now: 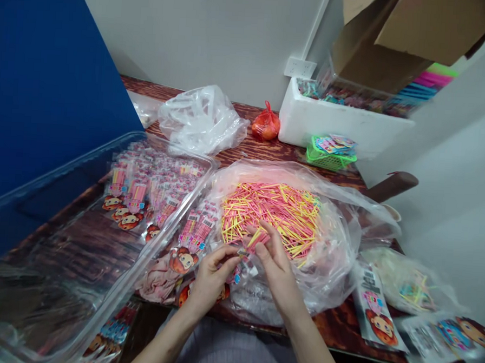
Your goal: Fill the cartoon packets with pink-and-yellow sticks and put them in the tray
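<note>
A large clear plastic bag [336, 257] lies open in front of me, heaped with thin pink and yellow sticks [271, 213]. Over its near edge, my right hand [277, 262] is closed on a small bundle of sticks [258, 238]. My left hand [215, 275] pinches the edge of what looks like a small clear packet, close against the bundle's lower end. Whether the sticks are inside the packet is hard to tell. Filled packets with a cartoon monkey print [183, 259] lie just left of my hands.
On the left stands a clear plastic bin [140, 273] holding many filled packets [134, 197]. Behind are a crumpled bag [205, 120], a red bag of round fruit [265, 123], a green basket [328, 160] and a white foam box [335, 124]. Flat printed packets [377, 313] lie at right.
</note>
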`<state>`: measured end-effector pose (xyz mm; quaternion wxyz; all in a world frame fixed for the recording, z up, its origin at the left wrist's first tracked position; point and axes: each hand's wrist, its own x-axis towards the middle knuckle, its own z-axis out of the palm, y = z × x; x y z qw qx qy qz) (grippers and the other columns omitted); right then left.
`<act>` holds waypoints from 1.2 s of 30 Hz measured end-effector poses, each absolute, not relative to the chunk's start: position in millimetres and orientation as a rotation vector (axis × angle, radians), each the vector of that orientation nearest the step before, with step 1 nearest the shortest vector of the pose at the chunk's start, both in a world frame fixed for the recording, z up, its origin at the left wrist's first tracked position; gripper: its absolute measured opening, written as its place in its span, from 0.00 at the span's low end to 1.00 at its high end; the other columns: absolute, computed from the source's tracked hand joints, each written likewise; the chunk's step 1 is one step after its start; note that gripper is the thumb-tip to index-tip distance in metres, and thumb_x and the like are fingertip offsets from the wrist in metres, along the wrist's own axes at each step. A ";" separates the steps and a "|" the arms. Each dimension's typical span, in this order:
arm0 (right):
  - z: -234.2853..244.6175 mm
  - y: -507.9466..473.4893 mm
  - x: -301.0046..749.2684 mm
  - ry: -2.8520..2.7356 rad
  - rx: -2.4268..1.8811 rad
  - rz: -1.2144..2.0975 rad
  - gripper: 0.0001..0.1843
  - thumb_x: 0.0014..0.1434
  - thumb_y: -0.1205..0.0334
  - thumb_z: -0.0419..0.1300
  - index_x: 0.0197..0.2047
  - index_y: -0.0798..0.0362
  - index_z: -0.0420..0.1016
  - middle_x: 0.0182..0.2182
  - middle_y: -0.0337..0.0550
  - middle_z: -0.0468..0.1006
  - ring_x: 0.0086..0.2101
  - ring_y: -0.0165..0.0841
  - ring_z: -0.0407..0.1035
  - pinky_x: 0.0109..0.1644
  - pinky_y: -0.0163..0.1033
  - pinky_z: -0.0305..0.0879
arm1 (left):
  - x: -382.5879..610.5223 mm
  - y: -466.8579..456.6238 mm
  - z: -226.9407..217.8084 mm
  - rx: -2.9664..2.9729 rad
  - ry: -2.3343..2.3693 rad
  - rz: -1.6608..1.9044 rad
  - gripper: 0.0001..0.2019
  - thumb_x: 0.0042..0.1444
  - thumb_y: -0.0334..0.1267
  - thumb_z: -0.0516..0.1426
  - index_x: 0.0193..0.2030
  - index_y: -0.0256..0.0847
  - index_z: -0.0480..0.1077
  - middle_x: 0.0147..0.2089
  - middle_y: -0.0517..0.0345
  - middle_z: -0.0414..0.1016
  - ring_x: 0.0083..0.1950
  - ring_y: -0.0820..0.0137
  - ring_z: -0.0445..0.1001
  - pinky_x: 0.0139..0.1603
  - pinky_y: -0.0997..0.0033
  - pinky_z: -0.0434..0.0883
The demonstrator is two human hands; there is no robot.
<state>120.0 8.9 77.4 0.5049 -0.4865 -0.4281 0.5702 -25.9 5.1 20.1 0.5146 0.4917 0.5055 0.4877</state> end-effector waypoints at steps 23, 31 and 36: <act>47.5 37.2 154.1 -1.295 -1.328 1.157 0.12 0.64 0.55 0.55 0.43 0.50 0.76 0.37 0.43 0.79 0.39 0.38 0.73 0.45 0.41 0.67 | -79.3 12.2 35.8 0.835 1.224 1.345 0.10 0.53 0.44 0.64 0.36 0.41 0.71 0.31 0.65 0.70 0.31 0.76 0.66 0.33 0.80 0.63; 33.3 123.3 181.3 -2.015 -2.104 0.145 0.17 0.66 0.61 0.50 0.44 0.57 0.78 0.45 0.57 0.76 0.49 0.45 0.65 0.55 0.46 0.58 | -86.7 36.7 26.0 1.045 1.413 1.373 0.11 0.54 0.44 0.62 0.32 0.39 0.69 0.29 0.65 0.67 0.30 0.75 0.64 0.32 0.78 0.62; 36.7 155.9 165.8 -2.135 -2.224 0.172 0.19 0.64 0.58 0.52 0.46 0.61 0.80 0.50 0.64 0.74 0.53 0.51 0.64 0.55 0.50 0.57 | -85.6 55.3 12.3 1.437 1.868 1.315 0.09 0.60 0.44 0.55 0.34 0.41 0.68 0.31 0.60 0.71 0.34 0.67 0.69 0.38 0.70 0.64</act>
